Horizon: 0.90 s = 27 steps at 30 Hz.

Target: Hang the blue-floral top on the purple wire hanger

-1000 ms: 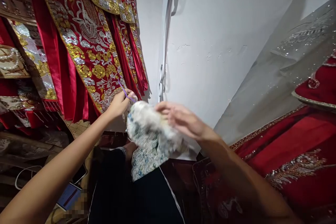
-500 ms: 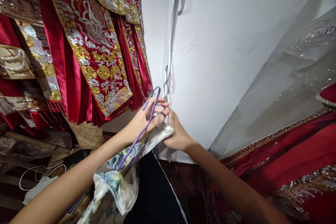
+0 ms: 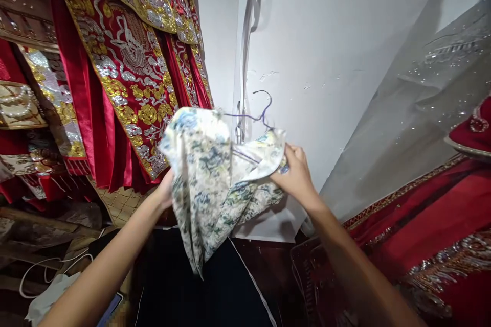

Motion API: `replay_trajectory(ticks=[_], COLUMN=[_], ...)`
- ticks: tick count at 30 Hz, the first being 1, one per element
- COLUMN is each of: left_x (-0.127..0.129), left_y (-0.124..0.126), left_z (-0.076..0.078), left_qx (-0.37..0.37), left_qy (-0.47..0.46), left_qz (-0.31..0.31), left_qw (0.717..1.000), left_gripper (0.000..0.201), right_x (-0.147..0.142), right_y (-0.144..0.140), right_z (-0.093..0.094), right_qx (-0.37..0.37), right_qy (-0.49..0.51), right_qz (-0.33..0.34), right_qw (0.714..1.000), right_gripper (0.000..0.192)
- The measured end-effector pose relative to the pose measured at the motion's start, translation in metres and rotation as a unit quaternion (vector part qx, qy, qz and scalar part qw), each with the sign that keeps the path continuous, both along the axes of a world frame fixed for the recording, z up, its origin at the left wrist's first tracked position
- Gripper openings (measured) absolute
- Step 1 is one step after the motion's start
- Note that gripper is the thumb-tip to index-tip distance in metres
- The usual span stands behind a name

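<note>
A white garment with a blue and green floral print (image 3: 207, 173) hangs in front of me, bunched and folded. It sits on a purple hanger (image 3: 264, 117), whose dark hook points up and left; part of the hanger shows through the neck opening. My left hand (image 3: 165, 190) is at the garment's left side, with its fingers hidden behind the cloth. On the other side, my right hand (image 3: 294, 169) pinches the pale edge near the neck, thumb and fingers closed on the fabric.
Red costumes with gold and silver embroidery (image 3: 134, 76) hang at the left. Behind the garment stands a white panel (image 3: 307, 51) with a metal strip (image 3: 245, 36) along it. Sparkly grey tulle (image 3: 383, 138) and red beaded fabric (image 3: 422, 219) fill the right. A white cable (image 3: 38, 260) lies lower left.
The garment has come up from my left forearm and is spread between my hands. My hands, together by the metal strip before, are now apart. The hanger's hook has moved up and right.
</note>
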<state>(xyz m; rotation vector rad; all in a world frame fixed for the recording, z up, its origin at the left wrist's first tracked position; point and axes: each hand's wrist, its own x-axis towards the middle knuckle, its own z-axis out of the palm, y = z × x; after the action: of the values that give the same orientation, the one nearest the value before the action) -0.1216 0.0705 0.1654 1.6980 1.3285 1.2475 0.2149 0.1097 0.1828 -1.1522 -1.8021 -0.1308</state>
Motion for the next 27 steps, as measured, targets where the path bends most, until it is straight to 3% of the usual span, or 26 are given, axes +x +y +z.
replay_trajectory(ticks=[3,7,11,15,18,21,23,25,27], left_x=[0.0,0.035,0.077,0.105,0.114,0.111,0.105,0.098,0.093], left_y=[-0.022,-0.044,-0.069,-0.092,-0.105,-0.114,-0.118,-0.12,-0.12], left_z=[-0.03,-0.059,-0.086,-0.12,-0.137,-0.141,-0.138,-0.134,-0.131], left_qx=[-0.09,-0.12,-0.15,-0.194,-0.193,-0.207,-0.209,-0.198,-0.19], left_qy=[-0.127,-0.183,-0.259,-0.308,-0.319,-0.322,-0.328,-0.339,-0.341], left_qz=[-0.044,-0.038,0.011,0.039,0.024,0.001,0.006,0.023,0.033], left_qw=[0.987,0.975,0.954,0.931,0.928,0.924,0.921,0.919,0.92], left_gripper=[0.077,0.076,0.077,0.081,0.084,0.084,0.083,0.082,0.083], right_x=[0.008,-0.007,-0.017,-0.026,-0.045,-0.072,-0.088,-0.101,-0.108], right_y=[0.011,0.015,-0.007,-0.044,-0.067,-0.081,-0.087,-0.093,-0.097], right_z=[0.024,0.052,0.05,0.019,-0.021,-0.073,-0.106,-0.128,-0.137], right_qx=[-0.013,-0.018,0.008,-0.038,-0.077,-0.096,-0.154,-0.211,-0.256], right_qy=[-0.02,-0.091,-0.132,-0.058,0.103,0.242,0.291,0.335,0.355], right_qz=[-0.035,0.001,0.09,0.225,0.235,0.15,0.126,0.14,0.171], right_qw=[0.999,0.996,0.987,0.972,0.964,0.954,0.936,0.908,0.883], right_gripper=[0.067,0.082,0.084,0.066,0.046,0.032,0.025,0.023,0.026])
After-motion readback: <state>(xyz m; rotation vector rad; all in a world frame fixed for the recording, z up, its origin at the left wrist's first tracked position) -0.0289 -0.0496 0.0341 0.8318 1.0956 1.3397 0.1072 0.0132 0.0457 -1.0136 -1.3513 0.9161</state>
